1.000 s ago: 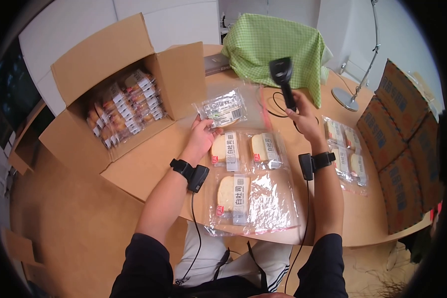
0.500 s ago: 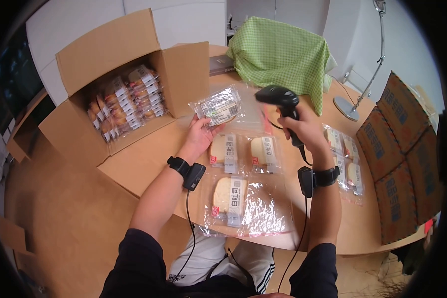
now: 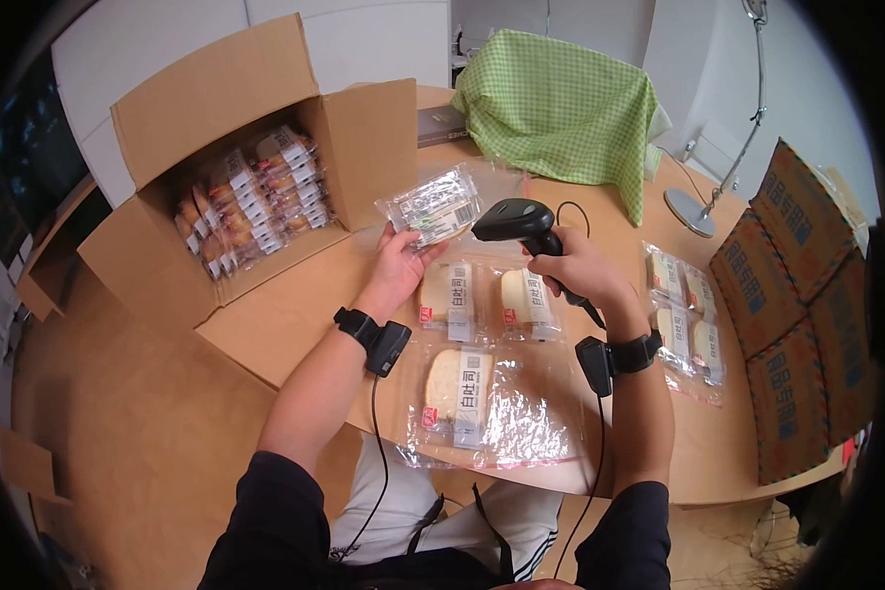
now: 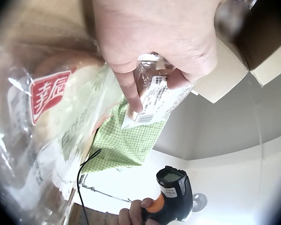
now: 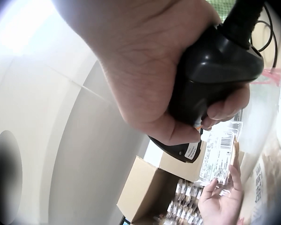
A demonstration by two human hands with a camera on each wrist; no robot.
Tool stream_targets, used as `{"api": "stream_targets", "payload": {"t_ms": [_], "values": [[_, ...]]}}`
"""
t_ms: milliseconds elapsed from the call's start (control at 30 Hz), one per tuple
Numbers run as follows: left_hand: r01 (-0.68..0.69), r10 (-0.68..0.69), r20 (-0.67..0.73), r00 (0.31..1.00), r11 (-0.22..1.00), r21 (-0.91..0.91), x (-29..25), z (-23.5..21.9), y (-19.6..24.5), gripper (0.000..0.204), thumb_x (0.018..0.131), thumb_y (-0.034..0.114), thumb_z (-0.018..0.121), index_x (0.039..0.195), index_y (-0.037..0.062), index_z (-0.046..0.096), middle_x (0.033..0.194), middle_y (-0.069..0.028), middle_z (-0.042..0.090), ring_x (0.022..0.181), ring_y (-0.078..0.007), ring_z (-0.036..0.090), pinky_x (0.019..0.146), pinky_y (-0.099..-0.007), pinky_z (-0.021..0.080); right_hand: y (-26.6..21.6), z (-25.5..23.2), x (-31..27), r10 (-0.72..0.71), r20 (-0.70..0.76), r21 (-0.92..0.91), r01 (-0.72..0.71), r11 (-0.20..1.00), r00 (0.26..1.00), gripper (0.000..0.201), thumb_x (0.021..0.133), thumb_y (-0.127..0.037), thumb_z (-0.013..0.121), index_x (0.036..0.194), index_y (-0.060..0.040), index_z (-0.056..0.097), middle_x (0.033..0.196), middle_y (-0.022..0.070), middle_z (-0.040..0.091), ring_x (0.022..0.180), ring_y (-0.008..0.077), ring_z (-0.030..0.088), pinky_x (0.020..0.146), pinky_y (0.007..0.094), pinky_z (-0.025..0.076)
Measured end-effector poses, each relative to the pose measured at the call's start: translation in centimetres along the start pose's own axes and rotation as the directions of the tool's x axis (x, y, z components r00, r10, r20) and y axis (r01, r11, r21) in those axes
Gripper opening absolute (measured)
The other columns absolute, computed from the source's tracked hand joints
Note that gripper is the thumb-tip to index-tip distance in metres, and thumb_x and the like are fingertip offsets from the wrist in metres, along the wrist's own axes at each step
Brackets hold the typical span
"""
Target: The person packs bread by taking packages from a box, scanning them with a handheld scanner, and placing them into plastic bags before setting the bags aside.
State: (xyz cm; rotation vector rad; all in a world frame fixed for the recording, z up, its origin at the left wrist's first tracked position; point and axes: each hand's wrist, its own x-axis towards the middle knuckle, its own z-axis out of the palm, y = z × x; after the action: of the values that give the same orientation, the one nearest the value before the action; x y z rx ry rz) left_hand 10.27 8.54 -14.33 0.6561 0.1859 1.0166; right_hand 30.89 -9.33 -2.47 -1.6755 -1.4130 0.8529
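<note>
In the head view my left hand (image 3: pixel 401 272) pinches a packaged bread slice (image 3: pixel 433 208) by its near edge, its printed label and barcode turned up. The left wrist view shows thumb and finger on the two sides of that pack (image 4: pixel 152 98). My right hand (image 3: pixel 582 265) grips the handle of a black barcode scanner (image 3: pixel 516 221), its head close to the pack's right side and facing it. An orange patch shows on the scanner (image 4: pixel 178 192) in the left wrist view. Below the hands, more wrapped bread slices (image 3: pixel 454 385) lie in a clear plastic bag (image 3: pixel 531 413).
An opened carton (image 3: pixel 369 147) with rows of packed bread (image 3: pixel 265 197) stands at the left. A green checked cloth (image 3: pixel 560 108) covers something at the back. At the right are a filled bag of slices (image 3: pixel 683 305), a lamp base (image 3: pixel 688 211) and printed cardboard (image 3: pixel 792 315).
My right hand has brought the scanner down and left, turning it from upright to face the pack. My left hand still holds the pack in nearly the same place.
</note>
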Motion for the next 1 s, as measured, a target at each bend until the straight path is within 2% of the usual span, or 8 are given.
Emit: {"api": "stream_targets", "payload": {"t_ms": [400,600,700,767,800,833,933,1000], "values": [[0.008,-0.008,0.001,1.000,1.000,0.017,-0.1,0.2,0.1,0.042,0.088,-0.002,0.046,0.129,0.0088,0.041,0.125,-0.0158,0.056,0.111,-0.0328,0.059,0.093,-0.0480,0.055,0.0,0.2,0.1,-0.010,0.021,-0.031,0.010,0.999,1.000,0.019,0.079,-0.010,0.064,0.095,0.0000,0.059,0.062,0.0005,0.054,0.050,0.0089,0.052,0.048,0.0250,0.039],[-0.001,0.001,0.008,1.000,0.999,0.032,-0.1,0.2,0.0,0.038,0.089,-0.001,0.045,0.127,0.0061,0.043,0.124,-0.0159,0.057,0.111,-0.0322,0.059,0.093,-0.0467,0.055,-0.1,0.1,-0.1,-0.020,0.041,-0.045,0.022,0.999,0.999,0.020,0.084,-0.018,0.063,0.092,-0.0012,0.058,0.059,-0.0014,0.050,0.051,0.0085,0.049,0.048,0.0262,0.038],[0.002,-0.002,-0.007,1.000,1.000,0.024,0.0,-0.4,0.0,0.034,0.089,0.000,0.045,0.124,0.0039,0.045,0.122,-0.0160,0.058,0.110,-0.0316,0.060,0.094,-0.0458,0.055,0.5,-0.4,0.1,-0.056,0.152,-0.016,0.059,0.998,0.987,0.023,0.091,-0.024,0.058,0.098,-0.0024,0.057,0.065,-0.0006,0.051,0.057,0.0083,0.050,0.052,0.0255,0.039],[0.007,-0.007,0.020,1.000,1.000,-0.008,0.2,-0.8,0.0,0.039,0.088,-0.001,0.045,0.126,0.0065,0.042,0.125,-0.0155,0.055,0.110,-0.0316,0.059,0.090,-0.0461,0.057,1.3,-0.3,0.4,-0.109,0.034,0.140,0.103,0.985,0.993,0.025,0.095,-0.027,0.050,0.106,-0.0044,0.054,0.073,0.0006,0.052,0.063,0.0064,0.049,0.053,0.0239,0.039],[0.006,-0.006,0.018,1.000,1.000,-0.009,0.3,-0.9,0.0,0.039,0.088,-0.001,0.045,0.126,0.0065,0.042,0.125,-0.0155,0.055,0.110,-0.0316,0.059,0.090,-0.0461,0.057,1.2,-1.1,0.4,-0.041,0.028,-0.020,0.042,0.999,0.999,0.034,0.097,-0.026,0.047,0.120,-0.0022,0.051,0.084,0.0069,0.057,0.076,0.0140,0.056,0.063,0.0279,0.045],[-0.006,0.006,-0.009,1.000,1.000,0.003,0.4,-1.0,0.0,0.037,0.088,-0.001,0.046,0.124,0.0065,0.043,0.123,-0.0149,0.056,0.108,-0.0304,0.060,0.088,-0.0446,0.057,2.0,-1.3,0.9,-0.041,0.030,-0.021,0.041,0.999,0.999,0.034,0.097,-0.026,0.047,0.120,-0.0022,0.051,0.084,0.0069,0.057,0.076,0.0140,0.056,0.063,0.0279,0.045],[-0.022,0.023,-0.039,0.999,1.000,0.013,0.5,-1.2,0.0,0.032,0.089,0.001,0.047,0.121,0.0064,0.046,0.117,-0.0136,0.058,0.103,-0.0279,0.062,0.084,-0.0421,0.059,4.0,-1.3,2.1,-0.196,-0.117,-0.326,0.149,0.933,0.974,0.050,0.095,-0.023,0.052,0.138,0.0007,0.041,0.101,0.0217,0.060,0.105,0.0361,0.057,0.090,0.0394,0.045],[-0.030,0.030,-0.043,0.999,0.999,0.012,0.7,-1.4,-0.1,0.029,0.090,0.002,0.048,0.119,0.0065,0.047,0.114,-0.0129,0.059,0.100,-0.0268,0.063,0.082,-0.0410,0.059,7.7,-1.6,3.8,-0.308,-0.142,-0.443,0.218,0.869,0.941,0.050,0.094,-0.023,0.054,0.138,-0.0006,0.042,0.103,0.0229,0.060,0.105,0.0374,0.058,0.089,0.0403,0.046]]}}
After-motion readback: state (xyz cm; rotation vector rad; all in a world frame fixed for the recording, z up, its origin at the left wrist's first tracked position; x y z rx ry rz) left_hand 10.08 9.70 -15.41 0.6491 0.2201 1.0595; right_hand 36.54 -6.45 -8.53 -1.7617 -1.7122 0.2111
